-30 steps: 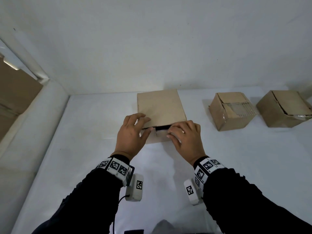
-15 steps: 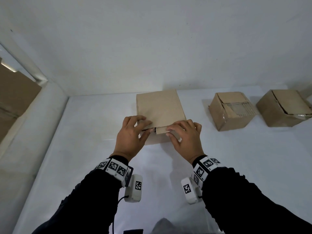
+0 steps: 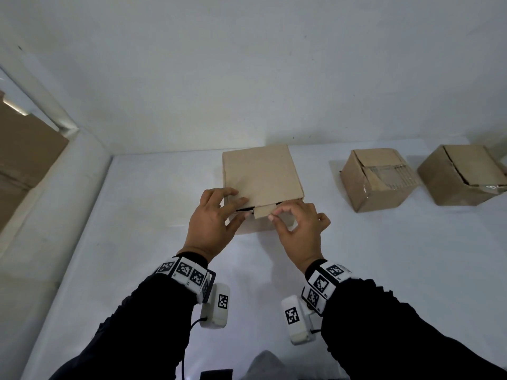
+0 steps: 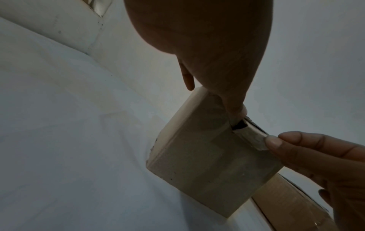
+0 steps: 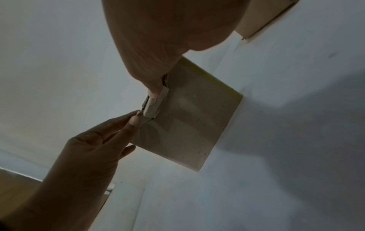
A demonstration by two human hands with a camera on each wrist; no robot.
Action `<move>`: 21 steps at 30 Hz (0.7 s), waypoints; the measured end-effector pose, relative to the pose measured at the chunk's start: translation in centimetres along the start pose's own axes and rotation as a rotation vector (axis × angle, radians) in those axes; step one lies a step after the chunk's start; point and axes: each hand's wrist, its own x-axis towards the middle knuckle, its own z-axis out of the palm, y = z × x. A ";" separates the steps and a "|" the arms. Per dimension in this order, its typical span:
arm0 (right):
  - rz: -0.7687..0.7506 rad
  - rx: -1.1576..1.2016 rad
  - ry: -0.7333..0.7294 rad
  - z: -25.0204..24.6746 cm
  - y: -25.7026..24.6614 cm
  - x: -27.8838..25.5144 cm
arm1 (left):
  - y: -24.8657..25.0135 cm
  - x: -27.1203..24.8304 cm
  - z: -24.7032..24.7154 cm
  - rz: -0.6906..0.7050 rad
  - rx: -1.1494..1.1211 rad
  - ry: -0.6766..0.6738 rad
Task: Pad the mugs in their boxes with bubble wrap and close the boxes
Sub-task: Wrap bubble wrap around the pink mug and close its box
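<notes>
Box (image 3: pixel 262 174) sat on the white table (image 3: pixel 153 220) at about twelve o'clock from me, its lid down and only a thin dark gap left along the near edge. I had my left hand (image 3: pixel 212 223) at the box's near left corner, fingers spread flat over the lid and thumb against the front wall below it. My right hand (image 3: pixel 297 229) was at the near edge just right of centre, thumb and forefinger pinching the small tuck flap (image 3: pixel 264 211) that stuck out over the front wall; the remaining fingers were loosely curled. From the left wrist camera I saw that thumb (image 4: pixel 273 141) on the end of the flap (image 4: pixel 254 139), with the dark slot just beside it. From the right wrist camera the flap (image 5: pixel 156 104) lay against the front of the box (image 5: pixel 189 123), the left hand (image 5: pixel 92 150) touching its lower end.

Two more boxes stood at two o'clock, well apart from mine: one (image 3: pixel 375 179) with clear tape on its flaps, another (image 3: pixel 463 174) near the table's right edge.
</notes>
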 end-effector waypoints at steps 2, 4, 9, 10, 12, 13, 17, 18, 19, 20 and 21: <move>0.075 0.011 0.012 0.0 -0.5 -0.2 | -0.1 0.1 0.1 0.008 0.002 0.007; 0.143 0.038 0.011 -0.1 -0.7 -0.2 | 0.1 0.2 0.1 0.009 0.004 0.014; 0.271 0.111 0.018 -0.2 -1.3 -0.2 | 0.3 0.2 0.2 -0.010 0.021 0.031; 0.269 0.105 0.027 -0.1 -1.4 -0.3 | 0.3 0.2 0.3 -0.002 0.029 0.036; 0.265 0.093 0.041 0.1 -1.4 -0.5 | 0.3 0.3 0.2 0.012 0.064 0.037; 0.263 0.086 0.044 0.3 -1.4 -0.6 | 0.3 0.4 0.1 0.011 0.090 0.025; 0.246 0.069 0.061 0.6 -1.5 -0.7 | 0.4 0.8 0.1 0.025 0.166 -0.021; 0.241 0.071 0.069 0.7 -1.4 -0.7 | 0.5 0.8 0.2 0.032 0.174 -0.014; 0.237 0.073 0.075 0.8 -1.4 -0.7 | 0.5 0.9 0.3 0.038 0.180 -0.004; 0.234 0.077 0.080 0.9 -1.4 -0.7 | 0.5 1.0 0.4 0.042 0.184 0.004; 0.233 0.082 0.083 1.0 -1.3 -0.7 | 0.6 1.0 0.5 0.043 0.189 0.010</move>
